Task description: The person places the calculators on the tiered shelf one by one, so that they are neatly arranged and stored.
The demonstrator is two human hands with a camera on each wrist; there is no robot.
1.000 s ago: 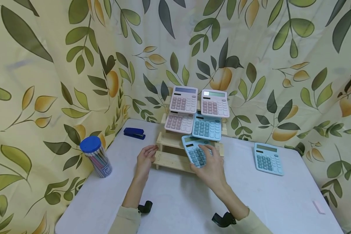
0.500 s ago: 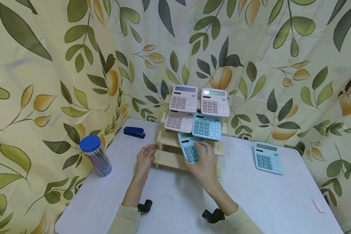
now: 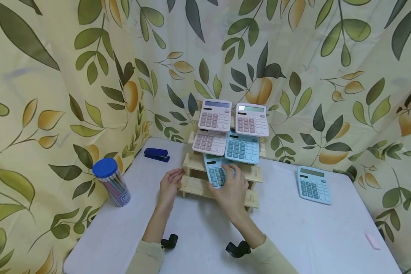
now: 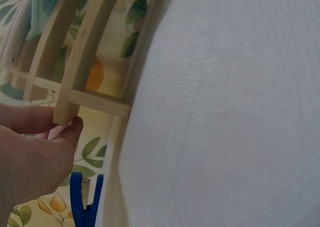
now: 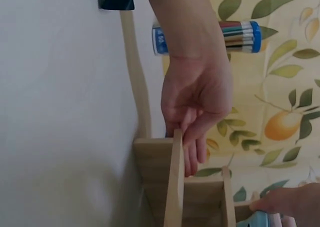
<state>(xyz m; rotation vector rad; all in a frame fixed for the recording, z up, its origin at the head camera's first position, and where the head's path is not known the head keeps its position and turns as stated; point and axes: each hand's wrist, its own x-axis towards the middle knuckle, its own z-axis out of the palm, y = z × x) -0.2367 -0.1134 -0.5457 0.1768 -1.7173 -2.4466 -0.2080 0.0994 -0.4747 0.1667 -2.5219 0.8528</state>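
Observation:
My right hand [image 3: 230,192] grips a blue calculator [image 3: 214,171] at its lower right, over the lower steps of a tiered wooden rack [image 3: 195,185]. The calculator tilts slightly, its top edge close under the pink calculator [image 3: 209,143] above. My left hand [image 3: 169,187] pinches the left end of the rack's lowest step; in the left wrist view thumb and fingers [image 4: 37,121] lie on both faces of that board. The right wrist view catches the right fingers [image 5: 280,201] at the blue calculator's [image 5: 257,220] edge. Behind it on the rack sits another blue calculator [image 3: 242,148].
Two pink calculators, one left [image 3: 215,115] and one right [image 3: 252,120], occupy the top of the rack. A further blue calculator [image 3: 314,185] lies on the table at right, near a small pink strip [image 3: 372,241]. A blue stapler [image 3: 156,154] and a pen jar [image 3: 112,182] stand left.
My right hand has carried the blue calculator leftward across the lower steps, and it is now less tilted. The left hand has stayed at the rack's left end.

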